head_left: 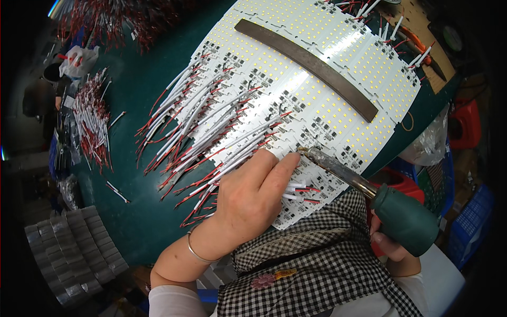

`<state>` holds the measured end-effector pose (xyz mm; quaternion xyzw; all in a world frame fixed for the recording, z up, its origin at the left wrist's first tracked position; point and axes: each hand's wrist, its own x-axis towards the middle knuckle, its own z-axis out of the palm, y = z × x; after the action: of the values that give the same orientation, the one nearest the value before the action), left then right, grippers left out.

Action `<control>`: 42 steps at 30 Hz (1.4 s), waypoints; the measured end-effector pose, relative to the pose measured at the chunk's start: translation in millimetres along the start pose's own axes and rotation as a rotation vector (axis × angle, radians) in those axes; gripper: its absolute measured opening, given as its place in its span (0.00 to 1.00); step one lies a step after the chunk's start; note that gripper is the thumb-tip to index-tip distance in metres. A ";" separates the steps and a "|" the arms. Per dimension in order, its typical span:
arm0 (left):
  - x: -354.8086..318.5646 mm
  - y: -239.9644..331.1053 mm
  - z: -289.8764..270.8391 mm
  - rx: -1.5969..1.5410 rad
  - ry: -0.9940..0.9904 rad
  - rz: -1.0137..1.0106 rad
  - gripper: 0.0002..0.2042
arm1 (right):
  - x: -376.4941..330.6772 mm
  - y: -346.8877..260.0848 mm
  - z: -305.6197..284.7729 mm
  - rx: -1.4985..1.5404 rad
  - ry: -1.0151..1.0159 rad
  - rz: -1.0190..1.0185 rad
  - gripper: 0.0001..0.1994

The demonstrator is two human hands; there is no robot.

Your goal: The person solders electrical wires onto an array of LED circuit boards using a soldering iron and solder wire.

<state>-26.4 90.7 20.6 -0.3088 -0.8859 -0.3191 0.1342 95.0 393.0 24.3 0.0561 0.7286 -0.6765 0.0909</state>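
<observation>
Soldering iron (pixel 390 207) in right hand (pixel 390 246), near left (pixel 251 193).

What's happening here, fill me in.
A person's right hand grips a soldering iron, its tip over a white board. The left hand has its fingertips close to that tip; whether they pinch a wire is unclear. Many wires already fan off the board, a curved bar lies across it, and a loose pile sits left.
</observation>
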 end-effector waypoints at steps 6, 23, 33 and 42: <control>-1.1 0.6 1.4 0.008 -0.008 0.001 0.28 | 19.2 -2.1 -19.4 -0.429 -0.330 -0.328 0.28; 1.1 1.4 1.2 -0.002 -0.033 -0.032 0.24 | -17.3 -16.7 -1.6 -0.240 0.100 0.017 0.18; 2.5 -1.7 -0.8 -0.049 -0.119 0.036 0.28 | -27.9 9.5 -11.5 -0.125 0.046 -0.092 0.22; -0.9 -1.7 -2.7 0.006 -0.099 0.087 0.29 | -2.7 7.0 -12.6 -0.371 -0.094 -0.240 0.11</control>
<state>-26.6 87.5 21.5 -0.3620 -0.8781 -0.2946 0.1050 98.4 406.2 18.9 -0.0802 0.8371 -0.5386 0.0526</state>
